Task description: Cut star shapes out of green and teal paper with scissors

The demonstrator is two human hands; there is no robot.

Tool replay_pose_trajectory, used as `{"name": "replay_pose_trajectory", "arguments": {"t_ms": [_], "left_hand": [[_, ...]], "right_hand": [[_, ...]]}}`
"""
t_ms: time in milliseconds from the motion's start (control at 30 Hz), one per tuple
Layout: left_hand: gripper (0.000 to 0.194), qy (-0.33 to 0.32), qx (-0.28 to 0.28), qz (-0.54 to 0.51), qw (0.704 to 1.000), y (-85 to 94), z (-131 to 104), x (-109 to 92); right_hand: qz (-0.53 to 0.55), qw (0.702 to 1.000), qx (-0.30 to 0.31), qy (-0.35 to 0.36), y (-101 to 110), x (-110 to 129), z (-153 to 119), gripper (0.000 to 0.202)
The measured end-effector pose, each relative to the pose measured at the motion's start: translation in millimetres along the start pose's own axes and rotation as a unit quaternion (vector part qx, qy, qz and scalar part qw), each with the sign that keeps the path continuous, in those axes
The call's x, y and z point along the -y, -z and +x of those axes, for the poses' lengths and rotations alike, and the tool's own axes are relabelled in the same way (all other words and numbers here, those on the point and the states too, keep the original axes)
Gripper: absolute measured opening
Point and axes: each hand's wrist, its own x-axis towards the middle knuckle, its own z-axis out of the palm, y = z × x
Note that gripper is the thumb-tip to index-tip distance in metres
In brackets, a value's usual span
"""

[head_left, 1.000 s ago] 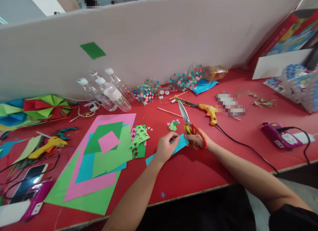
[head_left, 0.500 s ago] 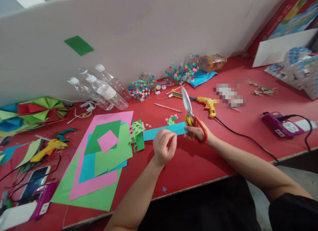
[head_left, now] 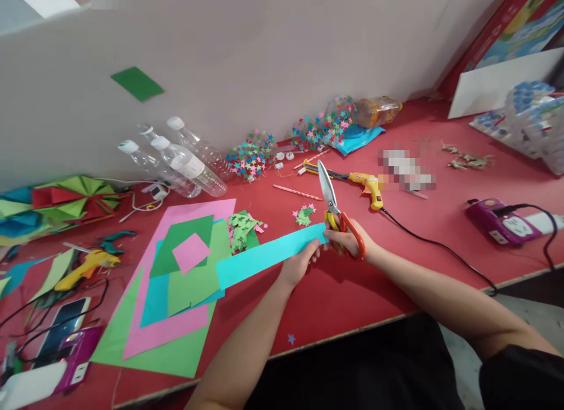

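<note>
A long light-blue paper strip (head_left: 264, 257) slants across the middle, its left end over the stacked paper sheets (head_left: 200, 298). My left hand (head_left: 300, 264) is closed on the strip's lower edge near its right end. In my right hand (head_left: 352, 238) are scissors (head_left: 328, 190) with one red and one yellow handle, their blades together and pointing up and away. The fingers of that hand also meet the strip's right end. Just beyond the strip lie a heap of green star cutouts (head_left: 241, 231) and a smaller pile of pink and green stars (head_left: 304, 215).
Plastic bottles (head_left: 189, 163) and star-covered balls (head_left: 251, 157) stand along the wall. A yellow glue gun (head_left: 368, 184) trails its cord past my right forearm. Purple power adapters (head_left: 500, 219) sit at right and lower left, beside a phone (head_left: 64, 325).
My left hand has opened from a curled pose above the strip and gripped it near the right end. The strip has come nearer to me, its left end swinging over the sheets.
</note>
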Motion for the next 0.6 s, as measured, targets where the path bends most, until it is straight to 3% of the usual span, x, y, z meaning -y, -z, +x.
{"name": "replay_pose_trajectory", "arguments": {"t_ms": [167, 600], "left_hand": [[0.04, 0.002, 0.006, -0.012, 1.0, 2.9, 3.0, 0.9], [0.036, 0.026, 0.021, -0.096, 0.995, 0.1, 14.2, -7.5]], "right_hand": [[-0.052, 0.998, -0.03, 0.002, 3.1, 4.1, -0.9, 0.014], [-0.029, 0.997, -0.071, 0.001, 5.1, 12.9, 0.0, 0.019]]}}
